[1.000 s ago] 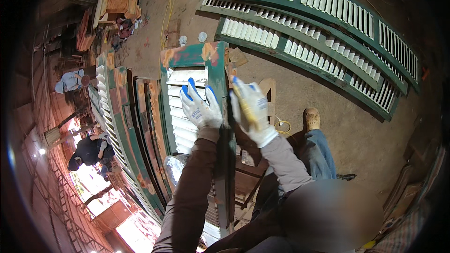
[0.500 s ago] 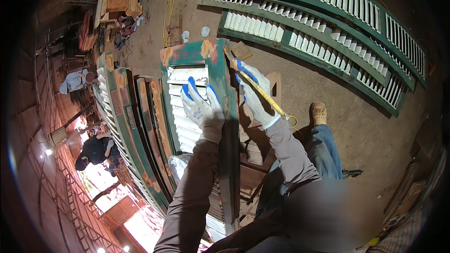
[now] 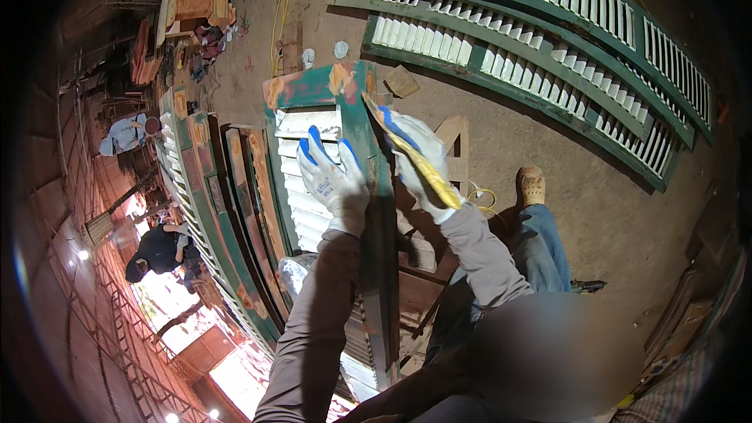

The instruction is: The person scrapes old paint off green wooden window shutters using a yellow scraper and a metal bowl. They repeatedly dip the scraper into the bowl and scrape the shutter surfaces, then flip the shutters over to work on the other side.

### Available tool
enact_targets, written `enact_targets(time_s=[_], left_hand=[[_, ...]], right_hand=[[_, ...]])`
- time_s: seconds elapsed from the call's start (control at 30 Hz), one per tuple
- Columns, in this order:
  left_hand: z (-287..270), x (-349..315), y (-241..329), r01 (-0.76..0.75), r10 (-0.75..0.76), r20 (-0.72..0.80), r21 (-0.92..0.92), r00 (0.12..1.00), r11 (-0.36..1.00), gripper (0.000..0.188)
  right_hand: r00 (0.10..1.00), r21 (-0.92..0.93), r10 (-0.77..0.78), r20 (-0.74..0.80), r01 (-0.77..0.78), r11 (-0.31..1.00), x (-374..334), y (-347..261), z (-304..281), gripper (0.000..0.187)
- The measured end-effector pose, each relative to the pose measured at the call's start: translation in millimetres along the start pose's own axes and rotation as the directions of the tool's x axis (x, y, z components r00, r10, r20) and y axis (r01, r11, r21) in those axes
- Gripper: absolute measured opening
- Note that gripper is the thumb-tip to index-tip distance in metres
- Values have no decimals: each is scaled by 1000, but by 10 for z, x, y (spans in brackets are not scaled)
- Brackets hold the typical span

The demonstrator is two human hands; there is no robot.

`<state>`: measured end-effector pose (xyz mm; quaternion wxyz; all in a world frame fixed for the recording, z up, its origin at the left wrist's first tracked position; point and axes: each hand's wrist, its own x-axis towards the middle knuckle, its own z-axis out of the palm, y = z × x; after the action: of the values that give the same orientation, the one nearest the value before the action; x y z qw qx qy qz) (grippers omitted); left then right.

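A louvered shutter (image 3: 313, 88) with a worn green frame and white slats lies in front of me. My left hand (image 3: 333, 180), in a white glove with blue fingertips, rests open on its slats, fingers spread. My right hand (image 3: 419, 149), gloved alike, is closed round a long yellow-handled tool (image 3: 439, 185). The tool's narrow brownish far end meets the frame's right edge near the far corner. Its exact kind is unclear.
Several green-and-white shutters (image 3: 501, 74) lie on the floor at far right. More worn shutter frames (image 3: 215, 180) stand to the left. A wooden frame (image 3: 454, 141) and a yellow cord (image 3: 484, 205) are beside my right arm. Two people (image 3: 160, 251) (image 3: 125, 135) are farther left.
My right hand and the tool have tilted and shifted slightly left, bringing the tool's end against the frame's edge. My left hand stays spread on the slats.
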<state>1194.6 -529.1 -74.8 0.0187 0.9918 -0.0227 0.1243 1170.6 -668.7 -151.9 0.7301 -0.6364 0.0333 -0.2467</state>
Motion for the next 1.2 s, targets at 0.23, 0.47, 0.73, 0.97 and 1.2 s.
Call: enact_targets(time_s=[0.23,0.47,0.73,0.97,1.2], left_hand=[[-21,-21,-65,-39,39,32,-20,999,999,57],[-37,-22,-22,-30,32,42,-36,999,999,52],[-25,-9,-21,0,2,48,-32,999,999,53],[72,16,-76,61,-61,53,-12,997,998,61],[20,-18,-107,44,-44,59,-5,997,999,60]], right_hand=[[913,280,388,-125,-343,897,280,-20,3,33],[980,212,177,-90,-155,965,89,-51,-64,30],[983,-317,164,-87,-184,930,-100,-227,168,34],[989,-430,-15,-150,-52,902,-85,-357,408,36],[942,-180,326,-82,-336,924,-33,-337,78,35]])
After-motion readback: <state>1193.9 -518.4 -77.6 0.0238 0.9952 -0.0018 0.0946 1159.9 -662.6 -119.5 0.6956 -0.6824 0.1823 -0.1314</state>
